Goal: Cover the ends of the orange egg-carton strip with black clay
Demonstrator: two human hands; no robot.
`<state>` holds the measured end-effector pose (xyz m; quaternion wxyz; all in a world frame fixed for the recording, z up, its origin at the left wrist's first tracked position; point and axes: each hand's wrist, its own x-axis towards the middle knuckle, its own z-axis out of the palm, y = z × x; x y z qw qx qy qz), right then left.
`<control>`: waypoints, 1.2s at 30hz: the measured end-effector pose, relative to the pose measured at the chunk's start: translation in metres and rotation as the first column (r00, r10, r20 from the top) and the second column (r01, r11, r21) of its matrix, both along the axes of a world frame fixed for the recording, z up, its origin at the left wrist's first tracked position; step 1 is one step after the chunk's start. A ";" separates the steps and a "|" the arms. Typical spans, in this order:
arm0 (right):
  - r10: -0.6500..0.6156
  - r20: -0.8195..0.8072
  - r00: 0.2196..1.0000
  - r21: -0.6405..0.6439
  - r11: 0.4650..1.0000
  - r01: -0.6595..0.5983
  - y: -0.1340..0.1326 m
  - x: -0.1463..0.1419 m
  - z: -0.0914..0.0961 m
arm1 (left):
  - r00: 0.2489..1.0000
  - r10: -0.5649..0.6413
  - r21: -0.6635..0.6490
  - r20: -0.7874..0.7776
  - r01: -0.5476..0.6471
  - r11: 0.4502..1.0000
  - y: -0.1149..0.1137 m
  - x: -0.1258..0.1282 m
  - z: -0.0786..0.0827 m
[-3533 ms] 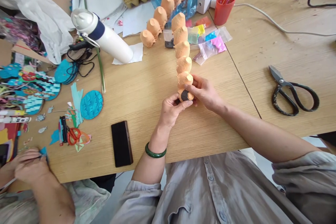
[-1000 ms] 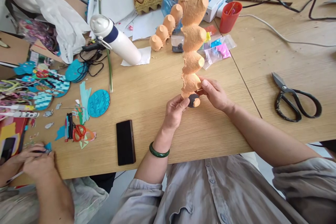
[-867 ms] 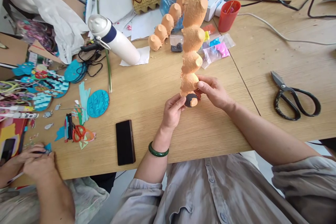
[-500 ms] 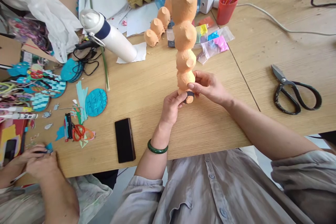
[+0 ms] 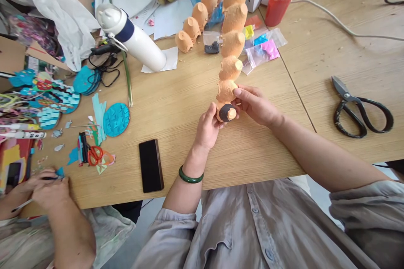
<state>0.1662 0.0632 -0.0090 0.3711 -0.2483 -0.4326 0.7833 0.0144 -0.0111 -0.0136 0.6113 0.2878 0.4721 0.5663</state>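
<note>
Both hands hold an orange egg-carton strip (image 5: 232,44) by its near end, and it stretches away from me over the table. My left hand (image 5: 207,126) grips the last cup from the left, thumb on its side. From the right, my right hand (image 5: 255,103) pinches the strip with its thumb on the second cup. A band of dark clay (image 5: 225,113) lies around the tip of the end cup. Beyond my hands, a second orange egg-carton strip (image 5: 199,14) rests on the table, with a small bag of black clay (image 5: 211,46) beside it.
Black-handled scissors (image 5: 350,109) lie at right, a phone (image 5: 151,166) near the front edge. A white bottle (image 5: 134,42), a red cup (image 5: 280,3) and bags of coloured clay (image 5: 263,48) stand or lie farther back. At left, another person's hands (image 5: 47,187) work among blue paper pieces.
The strip's far end has tipped lower and a little to the right. Its near end is turned so the dark band shows more fully. Both hands still hold it.
</note>
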 end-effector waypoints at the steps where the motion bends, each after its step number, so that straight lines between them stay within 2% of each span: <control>1: -0.006 -0.008 1.000 -0.016 1.000 0.006 0.000 0.000 -0.001 | 1.000 -0.007 0.009 0.009 0.007 1.000 0.000 0.000 0.001; 5: -0.012 -0.008 1.000 -0.046 0.999 0.011 0.001 0.000 -0.001 | 0.998 -0.034 0.070 -0.057 0.038 0.997 -0.002 0.000 0.002; 13: 0.017 -0.046 0.999 -0.007 1.000 -0.017 0.000 0.001 -0.001 | 0.979 0.083 0.128 -0.188 -0.059 0.990 -0.007 -0.001 -0.001; 20: 0.045 -0.057 0.997 -0.121 0.991 -0.052 0.002 -0.001 -0.006 | 0.997 0.015 0.109 -0.080 -0.006 0.994 -0.004 0.002 0.000; 26: 0.070 -0.058 0.996 -0.172 0.982 -0.079 0.002 -0.002 -0.004 | 0.969 0.026 0.220 -0.244 0.029 0.975 -0.010 0.002 0.000; 36: 0.068 -0.091 0.993 -0.255 0.963 -0.090 0.000 -0.005 -0.003 | 0.961 0.104 0.206 -0.258 -0.051 0.977 -0.012 0.005 0.003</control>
